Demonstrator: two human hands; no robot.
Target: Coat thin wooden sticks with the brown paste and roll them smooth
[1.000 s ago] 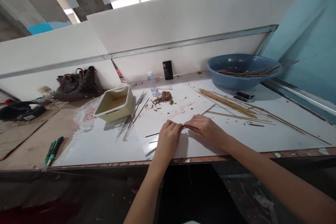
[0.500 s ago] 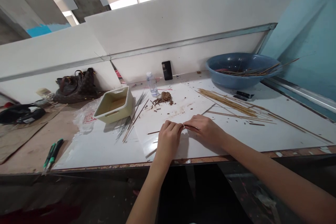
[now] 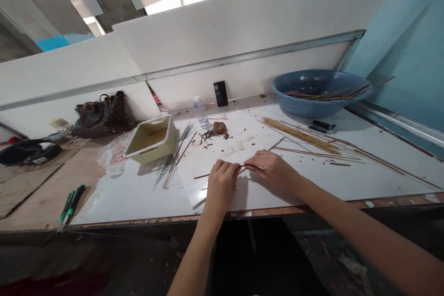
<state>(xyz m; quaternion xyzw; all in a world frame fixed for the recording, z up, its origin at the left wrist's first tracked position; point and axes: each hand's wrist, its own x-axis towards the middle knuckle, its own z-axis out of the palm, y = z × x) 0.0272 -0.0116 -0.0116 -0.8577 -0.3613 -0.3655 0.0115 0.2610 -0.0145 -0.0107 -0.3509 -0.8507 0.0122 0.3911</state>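
Observation:
My left hand [image 3: 220, 183] and my right hand [image 3: 270, 169] meet over the white board [image 3: 138, 194] near the table's front edge. Both are closed in a pinch on a thin stick [image 3: 243, 166] that spans the small gap between their fingertips. Another short stick [image 3: 201, 176] lies on the board just left of my left hand. A long row of thin sticks [image 3: 305, 136] lies to the right of my right hand.
A cream tray [image 3: 152, 138] stands at the left, with loose sticks [image 3: 175, 155] beside it. Behind are a small bottle [image 3: 200, 111], a brown lump [image 3: 219, 127], a phone [image 3: 220, 93] and a blue basin [image 3: 319, 95]. A handbag [image 3: 100, 115] and green pens [image 3: 71, 201] lie farther left.
My hands have drawn slightly apart, so a short length of the stick now shows between the fingertips. Nothing else on the table has moved.

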